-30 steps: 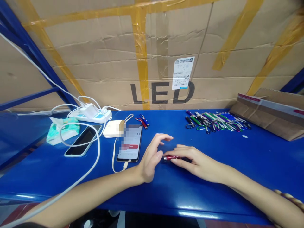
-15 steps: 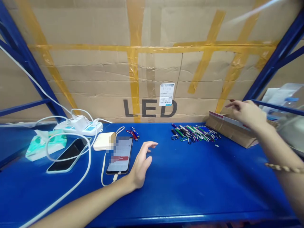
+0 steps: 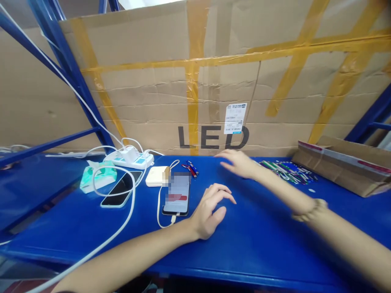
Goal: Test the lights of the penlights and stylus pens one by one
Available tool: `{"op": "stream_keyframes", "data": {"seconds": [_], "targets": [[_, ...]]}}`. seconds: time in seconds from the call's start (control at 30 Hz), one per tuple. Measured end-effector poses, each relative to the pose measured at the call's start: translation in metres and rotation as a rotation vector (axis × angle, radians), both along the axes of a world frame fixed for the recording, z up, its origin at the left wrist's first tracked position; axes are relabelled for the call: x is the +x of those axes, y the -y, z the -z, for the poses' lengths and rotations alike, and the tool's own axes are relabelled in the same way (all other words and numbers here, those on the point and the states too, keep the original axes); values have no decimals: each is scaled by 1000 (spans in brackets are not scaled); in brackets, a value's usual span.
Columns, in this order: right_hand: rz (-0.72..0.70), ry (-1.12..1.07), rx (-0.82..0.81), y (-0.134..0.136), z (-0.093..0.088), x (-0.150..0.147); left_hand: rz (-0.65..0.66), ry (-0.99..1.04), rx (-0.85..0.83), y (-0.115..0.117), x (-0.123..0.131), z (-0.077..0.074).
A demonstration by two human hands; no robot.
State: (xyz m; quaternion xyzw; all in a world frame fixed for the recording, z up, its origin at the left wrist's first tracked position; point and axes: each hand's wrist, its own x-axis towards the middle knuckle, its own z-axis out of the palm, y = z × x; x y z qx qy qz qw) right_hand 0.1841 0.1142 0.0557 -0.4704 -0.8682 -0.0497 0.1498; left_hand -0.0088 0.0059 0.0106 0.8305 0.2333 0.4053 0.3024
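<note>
My left hand [image 3: 212, 209] rests on the blue tabletop beside a phone [image 3: 180, 195] plugged into a charging cable. Its fingers are loosely curved and apart, with nothing held. Above the table at the back, my right hand [image 3: 240, 162] points left, slightly blurred, its fingers stretched out with nothing visible in them. To the left of it lie a red keychain flashlight [image 3: 190, 171] and a blue keychain flashlight [image 3: 193, 167]. A pile of similar coloured metal tubes with carabiner clips [image 3: 287, 171] lies behind my right forearm, which partly hides it.
An open cardboard box [image 3: 332, 173] stands at the right. On the left are a white power bank [image 3: 156, 176], a second phone [image 3: 122, 190], a tissue pack [image 3: 97, 177], a power strip [image 3: 142, 160] and a looping white cable [image 3: 117, 234]. A taped cardboard sheet [image 3: 146, 101] forms the back.
My right hand has swung left from above the cardboard box to near the two separate flashlights. The camera view has turned, shifting the scene. My left hand stays beside the phone.
</note>
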Motion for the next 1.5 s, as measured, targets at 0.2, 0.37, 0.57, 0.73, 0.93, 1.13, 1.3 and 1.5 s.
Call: {"op": "stream_keyframes", "data": {"seconds": [0.2, 0.37, 0.57, 0.73, 0.93, 1.13, 1.3, 1.5], "targets": [[-93, 31, -64, -14, 38, -100, 29, -44, 93, 1, -4, -1], [-20, 40, -70, -28, 42, -100, 97, -166, 244, 0, -5, 4], [72, -19, -78, -21, 43, -77, 68, -188, 312, 2, -5, 6], [104, -163, -112, 6, 43, -47, 15, -164, 297, 2, -5, 6], [52, -384, -207, 52, 34, -18, -128, -116, 163, 4, -1, 4], [2, -710, -448, 88, 26, -10, -329, 38, -47, 0, 4, 7], [2, -932, -558, 102, 30, -18, -316, -83, -169, -6, 5, 8], [45, -1232, -815, 111, 26, -27, -195, -153, -109, -7, 6, 7]]}}
